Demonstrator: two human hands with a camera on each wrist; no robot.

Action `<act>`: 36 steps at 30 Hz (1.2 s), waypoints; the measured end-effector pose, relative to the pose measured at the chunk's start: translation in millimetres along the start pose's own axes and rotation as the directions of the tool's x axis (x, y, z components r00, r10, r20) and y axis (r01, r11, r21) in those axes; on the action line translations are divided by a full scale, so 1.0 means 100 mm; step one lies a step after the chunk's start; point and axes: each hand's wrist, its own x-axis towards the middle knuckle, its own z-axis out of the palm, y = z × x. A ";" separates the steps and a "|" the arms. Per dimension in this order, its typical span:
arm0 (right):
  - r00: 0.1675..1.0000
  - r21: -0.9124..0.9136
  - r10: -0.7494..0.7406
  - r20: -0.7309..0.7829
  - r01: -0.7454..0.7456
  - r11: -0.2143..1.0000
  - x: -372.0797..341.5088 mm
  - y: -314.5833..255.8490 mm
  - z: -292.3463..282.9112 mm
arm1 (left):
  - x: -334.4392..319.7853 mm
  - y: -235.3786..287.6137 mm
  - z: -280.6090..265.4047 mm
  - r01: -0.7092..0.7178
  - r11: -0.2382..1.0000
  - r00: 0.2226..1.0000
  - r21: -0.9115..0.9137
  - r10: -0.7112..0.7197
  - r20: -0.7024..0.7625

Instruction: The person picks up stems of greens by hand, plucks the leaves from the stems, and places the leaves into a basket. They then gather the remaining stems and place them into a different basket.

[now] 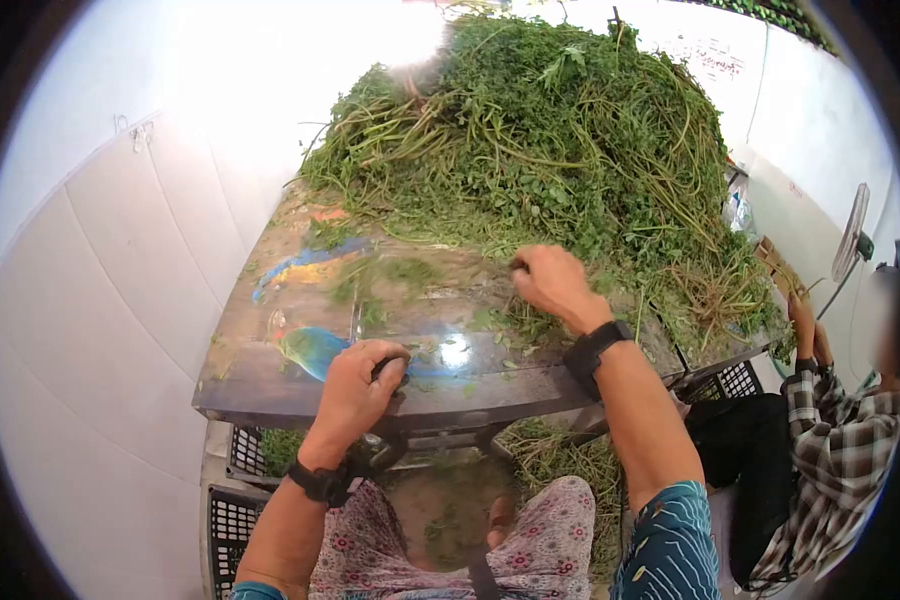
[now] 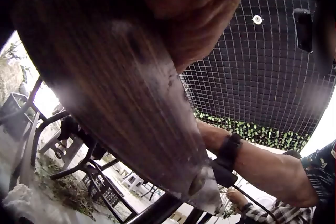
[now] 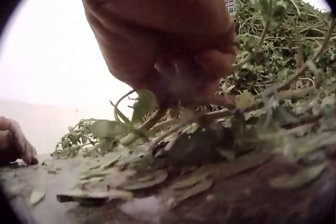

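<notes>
Green leafy stems (image 1: 530, 140) heap across the far tabletop (image 1: 245, 365), likely piled within easy reach of our right hand (image 1: 558, 282), whose curled fingers seem to pinch a few, while our left hand (image 1: 357, 390) curls at the near edge, holding what, if anything, we cannot tell.

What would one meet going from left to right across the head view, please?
Lower-left black crate → left hand → right hand → pale, stringy clump of greens → plaid shirt.
</notes>
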 end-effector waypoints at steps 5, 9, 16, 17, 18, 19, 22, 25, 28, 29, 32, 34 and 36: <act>0.924 0.352 0.182 -0.336 -0.056 0.934 0.01 0.06 -0.41 | 0.00 0.02 -0.02 -0.010 1.000 1.000 0.005 0.010 0.011; 0.993 0.193 0.088 -0.075 -0.072 0.979 0.05 0.32 -0.41 | -0.02 0.01 -0.01 -0.044 0.999 0.999 0.011 0.044 -0.005; 0.922 0.863 0.346 -0.173 -0.027 0.504 -0.06 0.32 -0.60 | -0.02 0.02 -0.01 -0.059 0.998 0.998 0.032 0.059 -0.030; 0.923 0.895 0.346 -0.166 -0.006 0.445 -0.09 0.31 -0.61 | -0.01 0.02 0.00 -0.070 0.997 0.997 0.041 0.072 -0.038; 0.929 0.883 0.354 -0.112 -0.071 0.465 -0.12 0.30 -0.61 | -0.01 0.03 -0.01 -0.071 0.997 0.997 0.034 0.072 -0.039; 0.923 0.917 0.343 -0.173 0.023 0.399 -0.15 0.30 -0.59 | -0.02 0.04 -0.01 -0.070 0.997 0.997 0.025 0.071 -0.038; 0.869 0.946 0.376 -0.323 0.295 0.132 -0.24 0.30 -0.58 | -0.01 0.04 -0.01 -0.074 0.997 0.996 0.010 0.074 -0.044; 0.991 0.730 0.128 -0.037 -0.061 0.681 -0.33 0.30 -0.45 | -0.01 0.01 0.00 -0.071 0.997 0.997 0.035 0.071 -0.015; 0.955 0.829 0.286 -0.083 -0.093 0.551 -0.41 0.24 -0.47 | -0.01 -0.01 -0.03 -0.068 0.995 0.998 0.071 0.068 0.005; 0.931 0.878 0.328 -0.158 -0.019 0.478 -0.42 0.25 -0.49 | -0.01 -0.01 -0.02 -0.061 0.995 0.998 0.076 0.062 0.001; 0.956 0.806 0.293 0.012 -0.183 0.563 -0.44 0.35 -0.44 | -0.01 0.00 -0.01 -0.079 0.994 0.997 0.076 0.080 -0.009; 0.939 0.815 0.341 -0.042 -0.166 0.555 -0.45 0.33 -0.48 | 0.00 0.01 -0.01 -0.108 0.989 0.994 0.102 0.110 -0.014; 0.925 0.908 0.372 -0.077 -0.089 0.409 -0.46 0.31 -0.50 | -0.02 0.00 0.00 -0.095 0.991 0.995 0.096 0.098 -0.034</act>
